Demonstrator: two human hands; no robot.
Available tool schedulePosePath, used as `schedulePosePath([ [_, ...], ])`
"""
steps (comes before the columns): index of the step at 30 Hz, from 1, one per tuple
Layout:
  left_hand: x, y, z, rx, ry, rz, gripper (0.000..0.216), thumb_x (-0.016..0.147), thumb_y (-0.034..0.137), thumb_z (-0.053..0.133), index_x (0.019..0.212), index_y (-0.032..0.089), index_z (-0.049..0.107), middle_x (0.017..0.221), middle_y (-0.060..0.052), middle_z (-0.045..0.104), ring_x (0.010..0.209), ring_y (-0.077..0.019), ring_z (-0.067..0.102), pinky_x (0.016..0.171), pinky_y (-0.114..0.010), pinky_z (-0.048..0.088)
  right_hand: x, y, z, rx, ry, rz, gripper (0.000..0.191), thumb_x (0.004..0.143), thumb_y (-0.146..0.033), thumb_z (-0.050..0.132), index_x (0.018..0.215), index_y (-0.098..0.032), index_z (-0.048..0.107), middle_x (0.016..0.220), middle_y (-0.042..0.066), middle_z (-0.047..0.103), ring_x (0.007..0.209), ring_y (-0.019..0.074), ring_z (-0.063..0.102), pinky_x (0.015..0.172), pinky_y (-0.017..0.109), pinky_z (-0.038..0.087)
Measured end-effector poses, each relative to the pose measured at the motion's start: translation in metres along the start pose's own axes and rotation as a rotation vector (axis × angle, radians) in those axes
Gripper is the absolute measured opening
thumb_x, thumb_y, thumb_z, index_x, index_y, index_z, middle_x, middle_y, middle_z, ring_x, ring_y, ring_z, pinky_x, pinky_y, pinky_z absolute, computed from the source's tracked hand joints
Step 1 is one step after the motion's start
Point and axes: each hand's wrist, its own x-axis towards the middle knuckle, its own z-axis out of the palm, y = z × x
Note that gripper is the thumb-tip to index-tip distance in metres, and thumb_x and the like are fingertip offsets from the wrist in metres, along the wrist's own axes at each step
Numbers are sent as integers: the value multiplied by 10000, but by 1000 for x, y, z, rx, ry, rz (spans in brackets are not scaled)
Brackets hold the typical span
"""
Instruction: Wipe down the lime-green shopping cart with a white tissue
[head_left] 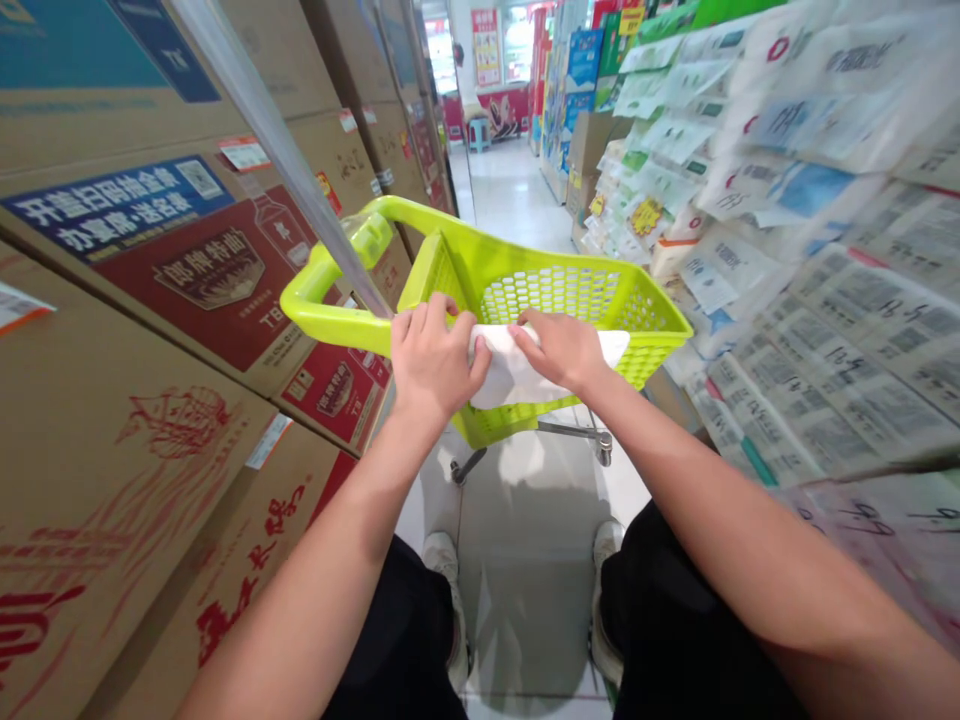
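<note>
A lime-green shopping basket (577,300) with perforated walls and a long handle stands in front of me on a wheeled metal frame (577,433). Over its near rim hangs a flat white sheet (517,375); whether it is cloth or paper I cannot tell. My left hand (435,350) is closed over the rim, its thumb touching the sheet's left edge. Farther right, my right hand (559,345) is closed over the top of the sheet, pressing it to the rim. The fingertips of both hands are partly hidden behind the rim.
Stacked cardboard cartons (187,270) form a wall close on the left, with a grey pole (292,150) slanting before them. Packs of white tissue (780,200) pile up on the right. Ahead runs a tiled aisle (506,195) with a blue stool (478,133) at its far end.
</note>
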Motion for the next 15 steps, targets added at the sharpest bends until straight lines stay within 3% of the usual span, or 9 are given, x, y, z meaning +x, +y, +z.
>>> schedulePosePath([
  [3, -1, -8, -1, -1, -4, -4, 306, 1016, 393, 451, 1039, 249, 719, 1231, -148, 664, 1092, -348, 590, 988, -543, 377, -3, 41, -2, -79, -33, 202, 678, 1058, -691, 304, 1170, -223, 782, 1048, 153, 803, 990, 335, 732, 752, 354, 413],
  [6, -2, -10, -1, -8, -26, 6, 308, 1016, 395, 445, 1049, 251, 715, 1186, -144, 675, 1093, -355, 577, 993, -555, 372, -6, 83, -5, -130, 15, 390, 595, 1059, -557, 341, 1118, -191, 807, 1050, 186, 802, 1021, 355, 734, 751, 364, 418],
  [9, -2, -5, -1, 10, -39, 27, 313, 1014, 402, 445, 1058, 250, 715, 1105, -143, 691, 1069, -366, 567, 995, -570, 368, -5, 110, -6, -132, 6, 477, 557, 1048, -475, 351, 1162, -185, 812, 1123, 199, 799, 1068, 363, 725, 753, 369, 416],
  [12, -1, 3, -2, 26, -36, 29, 317, 1008, 422, 456, 1063, 246, 714, 1062, -146, 695, 1067, -379, 563, 992, -579, 366, -1, 104, -4, -136, -17, 414, 566, 1053, -492, 337, 1182, -217, 815, 1111, 172, 806, 1060, 357, 725, 746, 365, 400],
  [15, 0, 11, -2, 26, -17, 6, 346, 1000, 463, 471, 1108, 236, 710, 1109, -156, 697, 1082, -388, 562, 989, -584, 363, 2, 63, 2, -111, -16, 238, 595, 1074, -534, 305, 1150, -227, 809, 1055, 141, 811, 1012, 325, 723, 748, 353, 380],
])
